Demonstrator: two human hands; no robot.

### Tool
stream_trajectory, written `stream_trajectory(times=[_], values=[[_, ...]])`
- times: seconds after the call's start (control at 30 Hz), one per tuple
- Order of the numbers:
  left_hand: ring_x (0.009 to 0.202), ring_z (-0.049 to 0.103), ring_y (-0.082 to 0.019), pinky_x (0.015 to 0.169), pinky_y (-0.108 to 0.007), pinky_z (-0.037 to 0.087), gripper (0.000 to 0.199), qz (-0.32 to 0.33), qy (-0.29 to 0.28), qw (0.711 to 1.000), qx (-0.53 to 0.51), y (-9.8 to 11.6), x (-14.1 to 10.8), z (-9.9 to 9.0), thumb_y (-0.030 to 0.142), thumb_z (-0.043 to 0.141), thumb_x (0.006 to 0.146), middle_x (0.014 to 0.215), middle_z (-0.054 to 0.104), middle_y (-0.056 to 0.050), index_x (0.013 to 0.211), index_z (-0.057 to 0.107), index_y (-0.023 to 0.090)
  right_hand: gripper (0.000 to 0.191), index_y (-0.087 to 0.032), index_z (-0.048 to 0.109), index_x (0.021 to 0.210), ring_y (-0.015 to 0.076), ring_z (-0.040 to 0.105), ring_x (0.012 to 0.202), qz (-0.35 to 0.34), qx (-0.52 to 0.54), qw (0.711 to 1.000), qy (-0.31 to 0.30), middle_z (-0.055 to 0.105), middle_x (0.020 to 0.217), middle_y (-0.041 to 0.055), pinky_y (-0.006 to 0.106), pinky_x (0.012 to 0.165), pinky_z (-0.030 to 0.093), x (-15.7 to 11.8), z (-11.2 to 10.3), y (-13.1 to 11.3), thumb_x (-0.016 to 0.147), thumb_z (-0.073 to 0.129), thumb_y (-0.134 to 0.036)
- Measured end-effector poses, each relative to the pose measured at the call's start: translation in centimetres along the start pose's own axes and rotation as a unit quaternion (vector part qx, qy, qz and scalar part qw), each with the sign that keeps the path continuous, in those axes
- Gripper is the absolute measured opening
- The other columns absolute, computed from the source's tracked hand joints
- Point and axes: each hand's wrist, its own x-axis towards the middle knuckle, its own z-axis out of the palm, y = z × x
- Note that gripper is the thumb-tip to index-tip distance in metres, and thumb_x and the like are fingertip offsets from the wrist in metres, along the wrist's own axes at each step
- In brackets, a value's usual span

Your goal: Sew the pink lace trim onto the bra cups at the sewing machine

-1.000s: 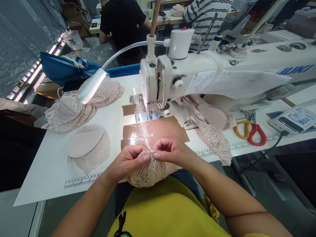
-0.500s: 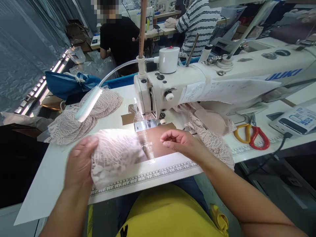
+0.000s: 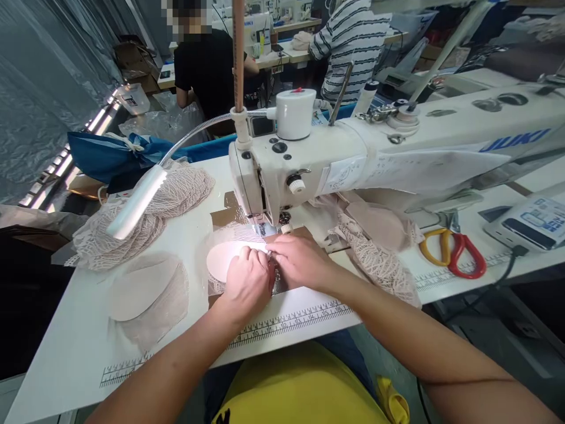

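Under the needle end of the white sewing machine [image 3: 265, 171] lies a pale beige lace piece with an oval pad [image 3: 217, 259] on it. My left hand [image 3: 249, 277] presses down on its right part with curled fingers, gripping the fabric near the presser foot. From the right, my right hand [image 3: 304, 259] pinches the edge of the same piece, its fingertips almost touching the left hand. The edge between the fingers is largely hidden. Another sheer beige piece with an oval pad [image 3: 143, 288] rests on the table to the left.
Stacked lace pieces [image 3: 176, 188] sit at the back left beneath a lamp [image 3: 136, 203]. Right of the needle are more lace pieces [image 3: 375, 253] and scissors with yellow and red handles [image 3: 465, 257]. A printed ruler [image 3: 291, 318] runs along the front edge. Two people sit beyond.
My left hand has moved right to the needle and grips a padded lace piece there. My right hand has closed on its edge. A padded piece now lies on the table at left.
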Motion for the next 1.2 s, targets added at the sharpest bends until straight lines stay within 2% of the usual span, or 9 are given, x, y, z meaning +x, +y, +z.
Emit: stream_trajectory(times=[0.1,0.2,0.23,0.3,0.4,0.5,0.73,0.9,1.2], values=[[0.074,0.056,-0.028,0.059,-0.037,0.045,0.021,-0.003,-0.031,0.999,-0.038,-0.5,-0.5,-1.9,0.025,0.049,0.088,0.070,0.059,-0.013,0.078,0.062,0.012,0.025,-0.017,0.067,0.096,0.0172,0.054,0.085,-0.025,-0.097,0.995,-0.020,0.062,0.096,0.0072,0.027,0.068,0.039,0.0,1.4,0.0,0.089,0.044,-0.011],[0.076,0.058,-0.022,0.068,-0.033,0.049,0.026,0.031,-0.092,0.976,-0.196,-2.3,-0.4,-3.8,0.029,0.045,0.093,0.074,0.062,-0.009,0.080,0.062,0.015,0.024,-0.016,0.066,0.101,0.0212,0.054,0.093,-0.023,-0.165,0.985,-0.046,0.061,0.101,0.0095,0.030,0.071,0.041,0.0,1.8,-0.4,0.090,0.045,-0.012],[0.076,0.059,-0.019,0.069,-0.031,0.049,0.029,0.039,-0.096,0.962,-0.251,-2.9,-0.2,-4.0,0.029,0.043,0.095,0.077,0.063,-0.007,0.079,0.062,0.016,0.026,-0.016,0.066,0.104,0.0221,0.054,0.094,-0.020,-0.179,0.982,-0.052,0.061,0.102,0.0099,0.031,0.072,0.042,0.0,1.9,-0.5,0.092,0.043,-0.012],[0.079,0.062,-0.016,0.074,-0.028,0.050,0.030,0.036,-0.070,0.948,-0.309,-4.0,0.0,-3.8,0.028,0.040,0.097,0.087,0.067,-0.006,0.084,0.065,0.017,0.030,-0.016,0.065,0.108,0.0229,0.054,0.095,-0.010,-0.200,0.978,-0.051,0.062,0.104,0.0106,0.032,0.073,0.044,0.0,1.9,-0.7,0.094,0.038,-0.012],[0.091,0.064,-0.020,0.082,-0.033,0.052,0.028,0.040,0.009,0.968,-0.249,-5.0,0.2,-1.9,0.026,0.042,0.096,0.111,0.068,-0.011,0.102,0.067,0.016,0.034,-0.018,0.063,0.114,0.0241,0.055,0.095,0.001,-0.218,0.975,-0.033,0.062,0.109,0.0118,0.035,0.073,0.045,0.1,2.1,-0.6,0.096,0.035,-0.014],[0.086,0.064,-0.022,0.077,-0.036,0.054,0.031,0.079,0.040,0.981,-0.172,-5.5,0.5,0.0,0.025,0.042,0.095,0.123,0.065,-0.013,0.110,0.066,0.014,0.036,-0.018,0.061,0.119,0.0248,0.056,0.094,0.001,-0.230,0.973,-0.018,0.062,0.114,0.0129,0.035,0.072,0.046,0.4,2.5,-0.4,0.094,0.037,-0.011],[0.085,0.064,-0.022,0.076,-0.038,0.054,0.032,0.131,0.052,0.974,-0.175,-7.1,2.2,0.7,0.023,0.042,0.095,0.120,0.066,-0.015,0.113,0.067,0.013,0.039,-0.018,0.061,0.120,0.0260,0.057,0.094,0.040,-0.224,0.974,-0.010,0.064,0.107,0.0130,0.033,0.066,0.044,1.4,2.5,-0.3,0.091,0.036,-0.008],[0.085,0.063,-0.023,0.079,-0.039,0.053,0.032,0.157,0.059,0.966,-0.194,-8.3,2.5,1.2,0.024,0.048,0.093,0.112,0.070,-0.015,0.115,0.067,0.011,0.042,-0.018,0.058,0.124,0.0269,0.057,0.094,0.044,-0.218,0.975,-0.028,0.066,0.105,0.0136,0.033,0.063,0.042,1.6,2.3,-0.5,0.089,0.037,-0.008],[0.083,0.057,-0.022,0.077,-0.038,0.050,0.033,0.111,0.060,0.974,-0.191,-8.2,2.6,1.5,0.023,0.046,0.093,0.102,0.071,-0.014,0.117,0.066,0.014,0.048,-0.019,0.061,0.121,0.0229,0.057,0.090,0.022,-0.204,0.979,-0.020,0.063,0.114,0.0110,0.031,0.063,0.039,1.2,2.2,-0.2,0.080,0.042,-0.003]])
